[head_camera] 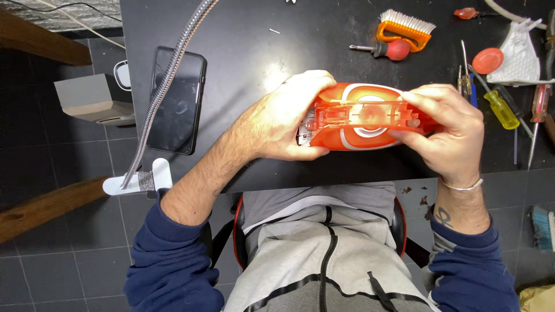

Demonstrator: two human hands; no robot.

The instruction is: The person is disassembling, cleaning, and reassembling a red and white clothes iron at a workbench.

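Held between both hands over the near edge of the black worktop: an orange and white plastic appliance housing, lying lengthwise, its open underside with translucent orange inner parts turned up. Left hand wrapped round the left end, fingers curled over the top edge, thumb below. Right hand clamped on the right end, fingers pressed along the upper rim, thumb on the white lower band. Beyond the right fingers, well apart: an orange hand brush, a red-handled screwdriver, a round orange cap, a yellow-handled screwdriver, a white plastic part. Left of the left fingers: a dark smartphone, face up, crossed by a metal gooseneck arm
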